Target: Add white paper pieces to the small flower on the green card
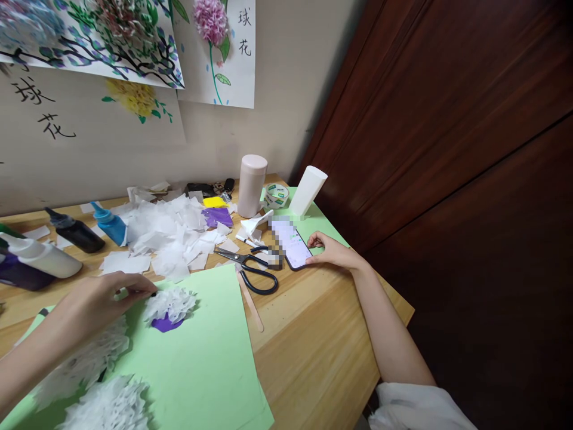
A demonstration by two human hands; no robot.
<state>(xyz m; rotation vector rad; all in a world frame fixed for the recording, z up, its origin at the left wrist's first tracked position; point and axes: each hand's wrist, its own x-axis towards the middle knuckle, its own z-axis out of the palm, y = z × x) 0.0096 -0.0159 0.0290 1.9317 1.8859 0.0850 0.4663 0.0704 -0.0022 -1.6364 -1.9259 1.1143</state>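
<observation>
My left hand [123, 292] is over the green paper [215, 358], its fingertips pinched round a small dark thing at the upper edge of a white paper flower [172, 306]. A purple piece [166, 323] shows under that flower. Two more white flowers lie below, one [85, 361] partly hidden by my left forearm, the other [110, 409] at the bottom edge. On the right, my right hand [324, 249] has its thumb and curled fingers at the lower right edge of a phone [293, 243] with a lit screen. The phone lies on the table.
Black-handled scissors [250, 266] and a wooden stick [251, 301] lie mid-table. White scraps [172, 230], paint bottles [74, 232], a pink cup [252, 186], tape [276, 195] and a white container [308, 190] stand behind. Flower pictures [217, 54] hang on the wall; a dark wooden panel [456, 179] rises right.
</observation>
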